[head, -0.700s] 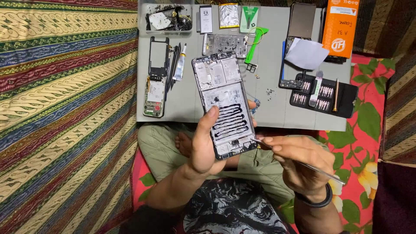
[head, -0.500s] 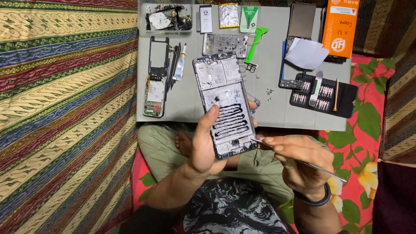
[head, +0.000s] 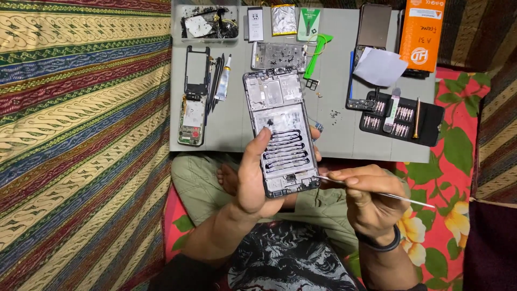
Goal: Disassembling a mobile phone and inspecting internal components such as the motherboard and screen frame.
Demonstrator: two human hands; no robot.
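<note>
Left hand (head: 253, 178) gripping an opened grey phone frame with black looped adhesive strips (head: 280, 132), held upright above the lap near the grey work mat (head: 339, 140), right hand (head: 371, 196) pinching thin metal tweezers (head: 377, 194), tip touching the frame's lower right corner, black screwdriver-bit case (head: 401, 118) on the mat to the right.

In my left hand (head: 253, 178) the phone frame (head: 280, 132) looks like matt grey metal w/ glossy black adhesive strips. Right hand (head: 369, 202) pinches thin shiny steel tweezers (head: 377, 194). Work mat (head: 344, 108): smooth matt grey. Bit case (head: 431, 124): matt black, metal bits. Bedspread (head: 81, 108): woven cloth.
</note>
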